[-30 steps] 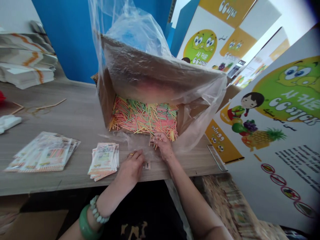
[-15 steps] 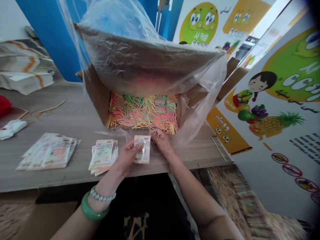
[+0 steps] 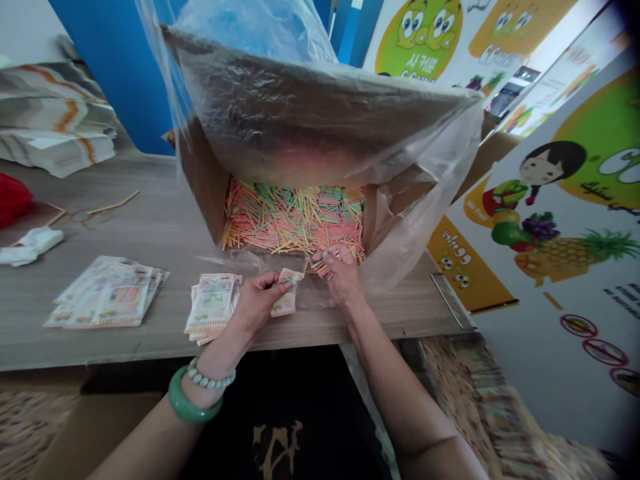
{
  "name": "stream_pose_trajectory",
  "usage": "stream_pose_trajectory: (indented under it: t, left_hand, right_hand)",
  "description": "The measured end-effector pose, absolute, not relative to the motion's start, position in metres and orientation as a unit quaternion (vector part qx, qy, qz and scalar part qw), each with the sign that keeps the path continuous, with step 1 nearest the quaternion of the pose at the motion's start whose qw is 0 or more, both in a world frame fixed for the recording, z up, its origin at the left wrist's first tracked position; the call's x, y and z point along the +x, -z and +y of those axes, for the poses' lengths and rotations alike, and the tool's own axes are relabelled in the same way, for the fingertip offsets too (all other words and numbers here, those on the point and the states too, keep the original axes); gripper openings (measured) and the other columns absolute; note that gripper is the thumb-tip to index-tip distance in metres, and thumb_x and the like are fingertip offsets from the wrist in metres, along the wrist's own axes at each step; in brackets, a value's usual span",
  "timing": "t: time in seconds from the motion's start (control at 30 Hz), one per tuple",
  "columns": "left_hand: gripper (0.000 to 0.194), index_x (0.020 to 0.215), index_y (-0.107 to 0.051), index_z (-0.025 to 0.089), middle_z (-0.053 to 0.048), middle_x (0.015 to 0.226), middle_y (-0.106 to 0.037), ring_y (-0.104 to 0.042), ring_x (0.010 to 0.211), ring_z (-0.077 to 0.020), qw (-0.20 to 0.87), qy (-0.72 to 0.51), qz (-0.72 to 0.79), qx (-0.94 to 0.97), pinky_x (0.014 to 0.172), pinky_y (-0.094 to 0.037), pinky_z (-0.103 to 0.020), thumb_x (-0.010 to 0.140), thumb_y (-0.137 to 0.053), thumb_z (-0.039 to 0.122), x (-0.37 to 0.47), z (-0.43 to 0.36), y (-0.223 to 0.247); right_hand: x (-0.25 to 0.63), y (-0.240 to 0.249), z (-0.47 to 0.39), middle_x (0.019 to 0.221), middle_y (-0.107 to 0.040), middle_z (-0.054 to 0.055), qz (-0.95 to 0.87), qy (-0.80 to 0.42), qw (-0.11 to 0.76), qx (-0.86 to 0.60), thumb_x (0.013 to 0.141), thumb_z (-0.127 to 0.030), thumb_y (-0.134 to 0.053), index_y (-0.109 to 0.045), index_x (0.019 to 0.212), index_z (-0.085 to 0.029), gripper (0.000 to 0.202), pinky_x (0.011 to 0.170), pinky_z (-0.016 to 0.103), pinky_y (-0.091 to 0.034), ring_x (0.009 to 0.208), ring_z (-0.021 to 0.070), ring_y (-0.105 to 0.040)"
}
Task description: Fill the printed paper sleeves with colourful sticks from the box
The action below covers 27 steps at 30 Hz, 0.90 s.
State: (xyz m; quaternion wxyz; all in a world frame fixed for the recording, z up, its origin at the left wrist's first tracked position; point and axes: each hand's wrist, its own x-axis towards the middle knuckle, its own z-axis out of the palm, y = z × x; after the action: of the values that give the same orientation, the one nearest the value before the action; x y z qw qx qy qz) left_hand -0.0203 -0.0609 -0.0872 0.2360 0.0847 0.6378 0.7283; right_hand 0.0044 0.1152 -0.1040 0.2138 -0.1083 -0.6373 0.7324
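My left hand [image 3: 261, 298] is closed on a small printed packet [image 3: 286, 304], thumb on its front, the packet tilted and bent near its top. Just right of it, my right hand [image 3: 339, 272] has its fingers closed around several thin coloured sticks [image 3: 321, 266]. Behind both hands, an open cardboard box [image 3: 203, 180] lined with clear plastic holds a heap of pink, green, yellow and orange sticks [image 3: 290, 217]. Left of my left hand lies a small pile of packets [image 3: 213, 303]. A larger fanned pile of packets [image 3: 117, 293] rests farther left.
Stacked white and orange bundles [image 3: 55, 120] stand at the back left, above a red object [image 3: 13, 199] and a crumpled white cloth or tissue [image 3: 33, 245]. Printed cartoon panels [image 3: 550, 200] rise on the right. The table's front edge [image 3: 140, 353] runs below my wrists.
My right hand has closed round a bunch of sticks and turned so they show. The packet in my left hand has gone from flat and upright to tilted and bent. The view has shifted slightly.
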Motion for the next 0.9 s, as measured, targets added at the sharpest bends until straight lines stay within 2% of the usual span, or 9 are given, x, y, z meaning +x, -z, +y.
stream_pose_trajectory:
  t: [0.17,0.27,0.33,0.43,0.57,0.73,0.9]
  left_hand:
    - [0.017,0.074,-0.061,0.017,0.004,0.067,-0.058,-0.051,0.064,-0.0118,0.214,-0.723,0.648,0.108,0.061,-0.042,-0.023,0.071,-0.07,0.032,-0.017,-0.069,0.086]
    - [0.013,0.08,-0.063,0.018,0.002,0.073,-0.064,-0.056,0.068,-0.0135,0.222,-0.732,0.637,0.095,0.064,-0.045,-0.025,0.073,-0.068,0.027,-0.016,-0.073,0.087]
    - [0.014,0.085,-0.067,0.017,0.0,0.077,-0.068,-0.06,0.071,-0.0151,0.241,-0.732,0.631,0.092,0.066,-0.047,-0.026,0.075,-0.067,0.027,-0.017,-0.075,0.089]
    - [0.016,0.081,-0.071,0.017,-0.001,0.074,-0.069,-0.059,0.069,-0.0159,0.266,-0.717,0.638,0.09,0.065,-0.047,-0.027,0.076,-0.069,0.031,-0.019,-0.078,0.092]
    - [0.02,0.069,-0.069,0.016,0.0,0.064,-0.063,-0.053,0.062,-0.0136,0.249,-0.713,0.651,0.079,0.061,-0.042,-0.026,0.068,-0.075,0.035,-0.018,-0.083,0.096]
    - [0.024,0.057,-0.063,0.017,0.003,0.055,-0.052,-0.043,0.055,-0.0103,0.216,-0.706,0.667,0.095,0.054,-0.034,-0.023,0.064,-0.076,0.036,-0.014,-0.084,0.092]
    - [0.02,0.064,-0.069,0.017,0.003,0.056,-0.053,-0.041,0.054,-0.0104,0.225,-0.683,0.687,0.107,0.051,-0.031,-0.023,0.066,-0.073,0.037,-0.012,-0.084,0.09]
  right_hand:
    - [0.009,0.121,0.1,0.072,-0.064,-0.003,-0.776,-0.618,0.102,-0.077,0.077,-0.031,-0.053,-0.053,0.084,-0.024,0.01,0.075,0.03,-0.047,0.073,0.0163,-0.06]
    - [0.009,0.126,0.099,0.07,-0.061,-0.003,-0.784,-0.61,0.085,-0.07,0.08,-0.033,-0.051,-0.054,0.086,-0.024,0.011,0.074,0.03,-0.046,0.071,0.0164,-0.059]
    - [0.008,0.127,0.101,0.068,-0.06,-0.003,-0.777,-0.619,0.094,-0.067,0.083,-0.036,-0.049,-0.051,0.082,-0.024,0.013,0.073,0.03,-0.047,0.07,0.0163,-0.059]
    - [0.008,0.123,0.105,0.071,-0.064,-0.001,-0.773,-0.615,0.137,-0.077,0.087,-0.038,-0.048,-0.05,0.081,-0.024,0.015,0.075,0.03,-0.047,0.071,0.0159,-0.06]
    - [0.008,0.103,0.103,0.069,-0.066,-0.003,-0.694,-0.693,0.173,-0.092,0.087,-0.038,-0.051,-0.045,0.087,-0.025,0.014,0.077,0.034,-0.051,0.069,0.0166,-0.065]
    - [0.008,0.066,0.087,0.061,-0.059,-0.007,-0.607,-0.772,0.182,-0.056,0.088,-0.037,-0.054,-0.045,0.089,-0.026,0.015,0.083,0.038,-0.053,0.071,0.0172,-0.069]
    - [0.006,0.049,0.065,0.064,-0.062,-0.006,-0.573,-0.795,0.197,-0.022,0.09,-0.037,-0.055,-0.047,0.084,-0.025,0.015,0.084,0.038,-0.053,0.071,0.0163,-0.07]
